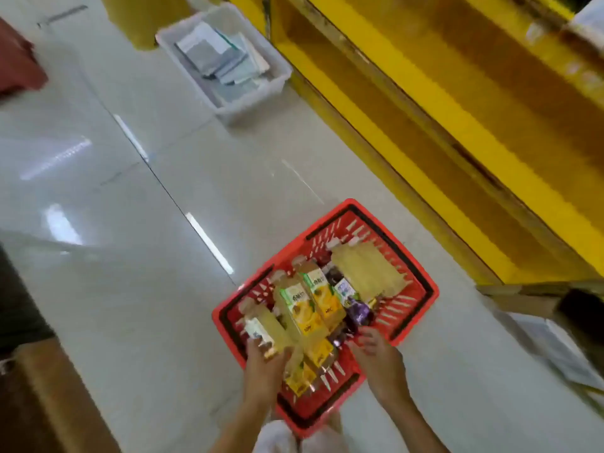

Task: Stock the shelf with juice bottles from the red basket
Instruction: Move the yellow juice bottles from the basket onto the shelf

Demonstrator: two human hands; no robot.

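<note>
The red basket (327, 220) sits on the floor (137, 289) right under both hands, its near end between the wrists and its far end reaching away from them. Inside it lie juice bottles (310, 305) packed side by side. Several carry yellow labels, one just ahead of the right hand is purple (357, 310), and a pale block (366, 271) fills the far end, too blurred to identify. The bottles lean rather than stand. Their long axes run away from the hands and a little to the left, caps at the far end and bases towards the person.

The left hand (264, 359) grips the base of a pale bottle with a white label (261, 326), fingers and thumb wrapped round it at the basket's left side. The right hand (379, 358) is over the near right corner, its fingers bent close to the purple bottle. I cannot tell whether they hold or even touch anything. The two hands are apart, with yellow-labelled bottles between them.

The yellow shelf (398, 158) runs along the right-hand side, beyond the right hand. Far ahead of the left hand, a white plastic bin (277, 80) stands on the floor, holding a heap of flat pale packets (222, 57).
</note>
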